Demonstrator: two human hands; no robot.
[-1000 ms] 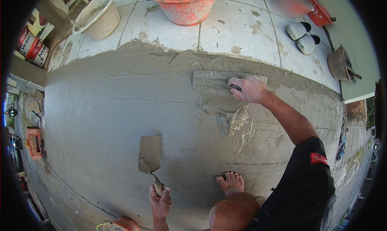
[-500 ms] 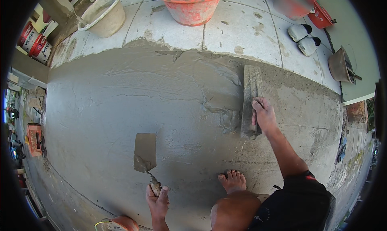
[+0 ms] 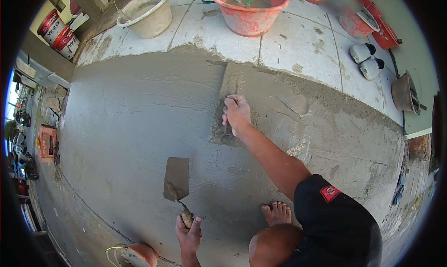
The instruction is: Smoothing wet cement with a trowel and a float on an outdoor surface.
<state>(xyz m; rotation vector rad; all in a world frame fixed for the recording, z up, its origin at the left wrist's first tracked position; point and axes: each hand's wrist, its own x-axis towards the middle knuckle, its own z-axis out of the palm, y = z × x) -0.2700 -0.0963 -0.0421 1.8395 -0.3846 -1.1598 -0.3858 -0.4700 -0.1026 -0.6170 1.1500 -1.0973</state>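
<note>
My right hand (image 3: 236,114) is closed round the handle of a long, mortar-smeared plastering float (image 3: 233,81), which lies against the wet grey mortar (image 3: 139,122). Its far end comes close to the edge of the pale tiles. In my left hand (image 3: 188,232) is the wooden handle of a pointing trowel with a squared blade (image 3: 176,174), held over the mortar nearer to me. A little mortar clings to the blade by its neck. Right of the float, the mortar shows ridges and a curved mark. My bare foot (image 3: 277,214) rests on the surface below my right arm.
Beyond the mortar are white tiles (image 3: 298,48), with a red tub (image 3: 251,18) and a grey tub (image 3: 151,22) on them. White shoes (image 3: 368,62) and a bucket (image 3: 404,92) stand at right. An orange bucket (image 3: 139,254) is at the near left, an orange crate (image 3: 48,143) at far left.
My right hand has swept the float leftward across the mortar, and the lumpy mortar there is now spread flatter. My left hand holds the trowel much as before; the view has shifted slightly.
</note>
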